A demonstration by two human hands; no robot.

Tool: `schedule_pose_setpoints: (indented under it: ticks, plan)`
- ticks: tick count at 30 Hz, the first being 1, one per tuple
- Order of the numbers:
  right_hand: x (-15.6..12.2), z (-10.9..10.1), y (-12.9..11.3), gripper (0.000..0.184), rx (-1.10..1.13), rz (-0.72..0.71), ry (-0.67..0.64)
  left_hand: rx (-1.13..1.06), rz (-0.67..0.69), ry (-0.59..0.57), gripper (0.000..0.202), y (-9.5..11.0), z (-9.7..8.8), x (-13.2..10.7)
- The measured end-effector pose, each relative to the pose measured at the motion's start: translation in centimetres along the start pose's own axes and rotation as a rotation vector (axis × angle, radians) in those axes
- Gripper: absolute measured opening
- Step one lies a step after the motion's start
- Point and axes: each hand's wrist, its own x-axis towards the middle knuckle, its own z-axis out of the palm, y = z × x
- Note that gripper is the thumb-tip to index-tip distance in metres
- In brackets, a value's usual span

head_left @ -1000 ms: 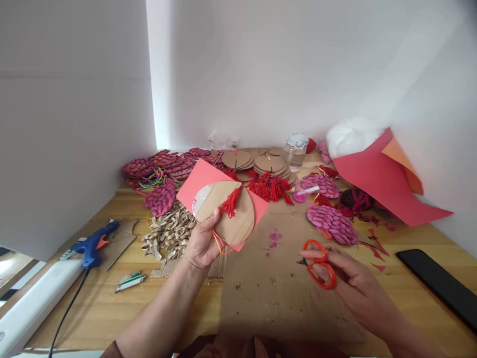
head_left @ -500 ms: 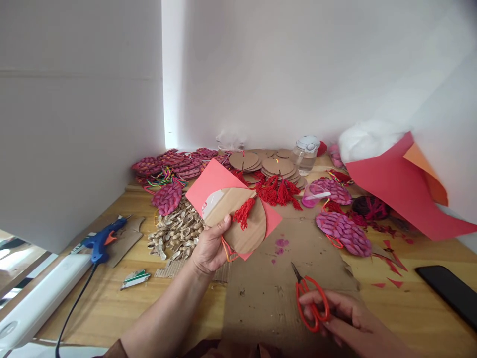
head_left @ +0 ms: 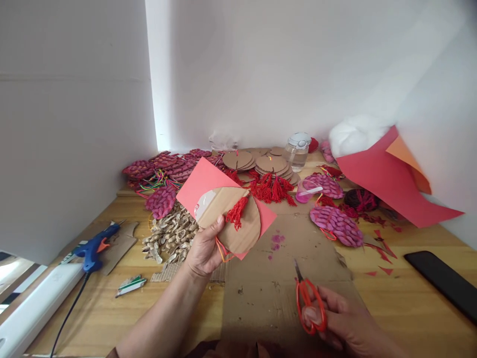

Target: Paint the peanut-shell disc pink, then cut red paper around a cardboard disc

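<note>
In my left hand (head_left: pixel 204 251) is a round cardboard disc (head_left: pixel 246 233) with a red yarn tassel (head_left: pixel 237 213) on its face, thumb on top. Behind the disc sits a square of red paper (head_left: pixel 203 180), gripped together with it, its corners sticking out past the round edge. Orange cord (head_left: pixel 222 251) hangs by my fingers. My right hand (head_left: pixel 335 318) has its fingers in the loops of red-handled scissors (head_left: pixel 310 306), whose blades point up and away, apart from the disc. Below lies a brown cardboard sheet (head_left: pixel 261 298) with pink stains.
Peanut shells (head_left: pixel 173 231) are heaped left of centre. A blue glue gun (head_left: pixel 93 248) with a cord lies at left. Behind are stacked cardboard discs (head_left: pixel 270 164), a jar (head_left: pixel 297 154) and pink shell-like pieces (head_left: pixel 337 226). A phone (head_left: pixel 439 278) and large red paper (head_left: pixel 383 174) are at right.
The view has shifted slightly, so most things sit a little further left. My right hand has turned the scissors a little, with its thumb now showing in the handle loop. The left hand keeps its hold.
</note>
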Motion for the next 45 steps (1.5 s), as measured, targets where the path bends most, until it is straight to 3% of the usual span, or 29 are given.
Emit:
schedule_pose_setpoints:
  ticks: [6,12,21,26,30,35,45]
  plan:
    - [-0.6,1.6,-1.9,0.043,0.076,0.038,-0.115,-0.034,-0.039,-0.029,0.045,0.3,-0.4,0.2]
    - [-1.3,2.7,-4.2,0.036,-0.126,-0.059,-0.236,-0.097,-0.05,-0.045,0.039,0.4,-0.6,0.5]
    - [3.3,6.9,-5.8,0.036,-0.325,-0.358,-0.096,-0.065,-0.01,0.065,0.047,0.6,0.7,0.3]
    - [5.0,7.9,-6.5,0.038,-0.31,-0.473,-0.114,-0.08,-0.001,0.2,0.046,0.7,1.6,0.3]
    - [5.2,7.9,-6.9,0.037,-0.253,-0.515,-0.145,-0.091,0.005,0.223,0.046,0.6,1.6,0.3]
    - [4.6,7.1,-7.3,0.036,-0.187,-0.503,-0.155,-0.072,-0.014,0.15,0.046,0.5,0.7,0.5]
    - [2.9,5.6,-10.0,0.054,-0.135,-0.47,-0.203,-0.053,-0.063,-0.096,0.049,1.1,-1.9,1.1]
